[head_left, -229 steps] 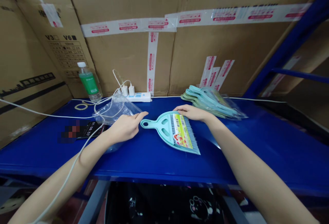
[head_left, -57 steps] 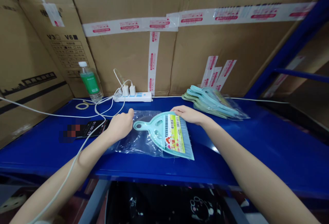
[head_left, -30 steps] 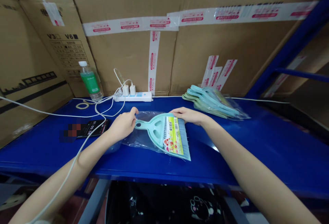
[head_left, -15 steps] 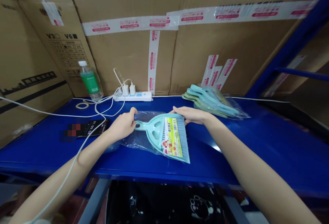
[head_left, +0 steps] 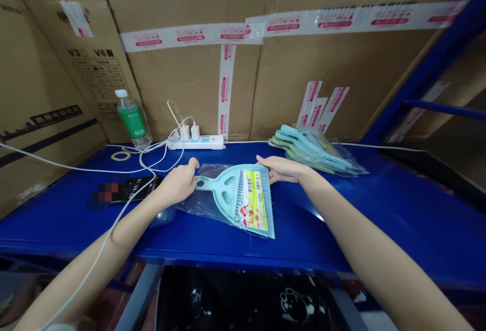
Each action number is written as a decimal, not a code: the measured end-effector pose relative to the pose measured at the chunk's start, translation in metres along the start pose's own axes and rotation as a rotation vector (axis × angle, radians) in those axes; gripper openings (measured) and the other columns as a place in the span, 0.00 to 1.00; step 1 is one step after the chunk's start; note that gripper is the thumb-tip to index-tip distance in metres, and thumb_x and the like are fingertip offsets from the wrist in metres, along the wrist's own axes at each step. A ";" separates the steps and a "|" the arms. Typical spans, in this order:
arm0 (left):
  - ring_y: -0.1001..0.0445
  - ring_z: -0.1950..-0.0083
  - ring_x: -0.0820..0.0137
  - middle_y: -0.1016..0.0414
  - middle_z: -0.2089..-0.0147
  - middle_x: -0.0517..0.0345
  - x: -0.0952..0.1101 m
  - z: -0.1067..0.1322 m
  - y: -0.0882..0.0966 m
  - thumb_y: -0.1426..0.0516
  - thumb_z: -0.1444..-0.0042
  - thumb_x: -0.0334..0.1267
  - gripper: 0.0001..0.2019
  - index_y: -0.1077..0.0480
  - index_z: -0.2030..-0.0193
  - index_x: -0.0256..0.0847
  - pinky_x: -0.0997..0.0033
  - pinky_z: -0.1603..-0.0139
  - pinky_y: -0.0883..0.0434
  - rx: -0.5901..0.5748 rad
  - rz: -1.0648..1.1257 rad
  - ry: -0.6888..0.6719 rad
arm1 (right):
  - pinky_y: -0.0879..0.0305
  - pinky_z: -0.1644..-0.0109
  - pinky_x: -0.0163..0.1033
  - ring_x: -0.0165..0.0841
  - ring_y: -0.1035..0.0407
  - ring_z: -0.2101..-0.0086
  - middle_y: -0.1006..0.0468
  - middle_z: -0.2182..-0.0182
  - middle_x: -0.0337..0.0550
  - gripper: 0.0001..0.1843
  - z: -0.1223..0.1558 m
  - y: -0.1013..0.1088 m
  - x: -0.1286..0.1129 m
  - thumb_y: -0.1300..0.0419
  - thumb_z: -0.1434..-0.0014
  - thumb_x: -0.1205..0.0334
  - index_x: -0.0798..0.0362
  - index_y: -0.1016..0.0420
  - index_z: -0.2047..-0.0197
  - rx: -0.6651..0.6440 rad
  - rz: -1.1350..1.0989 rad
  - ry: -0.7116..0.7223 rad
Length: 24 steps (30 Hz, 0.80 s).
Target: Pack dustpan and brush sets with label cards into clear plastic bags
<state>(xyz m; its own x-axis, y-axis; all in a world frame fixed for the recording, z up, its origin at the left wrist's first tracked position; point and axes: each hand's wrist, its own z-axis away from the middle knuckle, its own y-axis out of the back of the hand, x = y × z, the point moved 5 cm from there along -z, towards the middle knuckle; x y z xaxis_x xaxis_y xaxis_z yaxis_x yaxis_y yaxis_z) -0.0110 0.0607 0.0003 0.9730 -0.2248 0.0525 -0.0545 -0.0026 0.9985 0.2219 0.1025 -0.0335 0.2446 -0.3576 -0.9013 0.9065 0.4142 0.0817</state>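
Note:
A light-blue dustpan with a blue-bristled brush nested in it lies in the middle of the table, a yellow-green printed label across its front. Clear plastic bag surrounds its handle end. My left hand is closed at that end, on the bag beside the handle's looped tip; its fingertips are partly hidden. At the far right corner of the dustpan, my right hand grips the edge, thumb on top and fingers beneath or behind.
More bagged dustpan sets lie stacked at the back right. A power strip with chargers, a green-labelled bottle and a phone are on the left. A white cable crosses over my left forearm. Cardboard walls the back.
The dustpan and brush have shifted slightly left and away from me, further into the bag at the handle end. Both hands keep nearly the same places.

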 end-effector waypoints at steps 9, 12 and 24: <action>0.25 0.73 0.66 0.29 0.80 0.58 0.005 0.000 -0.001 0.56 0.42 0.27 0.15 0.29 0.66 0.37 0.69 0.63 0.33 -0.084 -0.071 -0.006 | 0.29 0.70 0.32 0.27 0.28 0.75 0.20 0.69 0.46 0.20 -0.005 0.001 -0.001 0.56 0.33 0.56 0.58 0.26 0.56 -0.068 -0.077 0.073; 0.25 0.72 0.66 0.27 0.78 0.55 0.005 0.000 0.000 0.56 0.43 0.27 0.16 0.28 0.68 0.37 0.69 0.64 0.33 -0.103 -0.096 0.005 | 0.29 0.70 0.31 0.27 0.28 0.74 0.20 0.66 0.48 0.20 -0.009 0.001 0.003 0.56 0.33 0.57 0.58 0.26 0.57 -0.096 -0.076 0.083; 0.25 0.56 0.58 0.23 0.64 0.45 -0.004 0.000 0.002 0.57 0.41 0.28 0.17 0.27 0.64 0.36 0.64 0.57 0.31 -0.093 -0.251 0.080 | 0.30 0.67 0.31 0.26 0.30 0.74 0.25 0.71 0.42 0.12 -0.010 0.002 0.003 0.45 0.38 0.63 0.57 0.31 0.52 -0.123 -0.030 0.136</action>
<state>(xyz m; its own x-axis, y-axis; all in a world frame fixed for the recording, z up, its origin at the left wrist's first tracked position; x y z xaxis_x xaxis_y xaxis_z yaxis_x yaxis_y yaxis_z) -0.0151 0.0618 0.0022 0.9682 -0.1512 -0.1995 0.2079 0.0416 0.9773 0.2214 0.1108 -0.0406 0.1621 -0.2579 -0.9525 0.8617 0.5074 0.0092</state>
